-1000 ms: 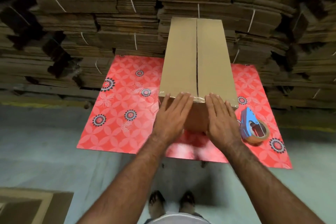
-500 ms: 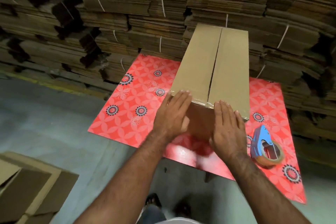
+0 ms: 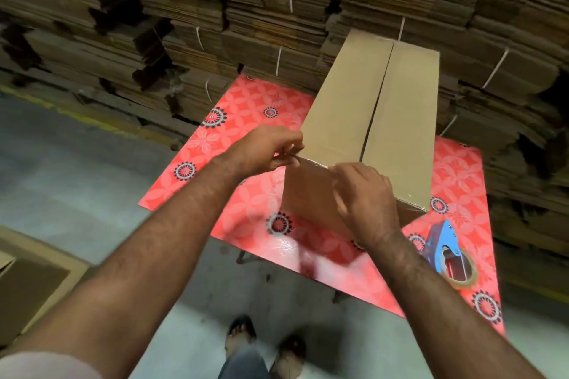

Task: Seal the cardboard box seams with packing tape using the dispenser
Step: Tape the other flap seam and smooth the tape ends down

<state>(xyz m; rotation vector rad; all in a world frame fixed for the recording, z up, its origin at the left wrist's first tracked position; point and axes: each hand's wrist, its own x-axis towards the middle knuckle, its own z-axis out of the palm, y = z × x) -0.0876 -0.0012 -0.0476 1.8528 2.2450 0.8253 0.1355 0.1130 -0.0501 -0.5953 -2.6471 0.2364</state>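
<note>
The fingers of the left hand are curled and pinch at the near left top corner of the cardboard box, where half a second ago they lay flat and straight over the near edge. The right hand has also left its flat press: its fingers are bent, the tips pinching at the clear tape along the near top edge, the palm in front of the box's near face. The box stands on the counter, which is covered in a red flowered sheet; its two top flaps meet in a centre seam that runs away from the person and shows as a dark open line. The blue tape dispenser with its brown roll lies on the counter to the right of the box, just beside the right wrist, touched by neither hand, as before. Behind the counter rise bundled stacks of flat cardboard.
</note>
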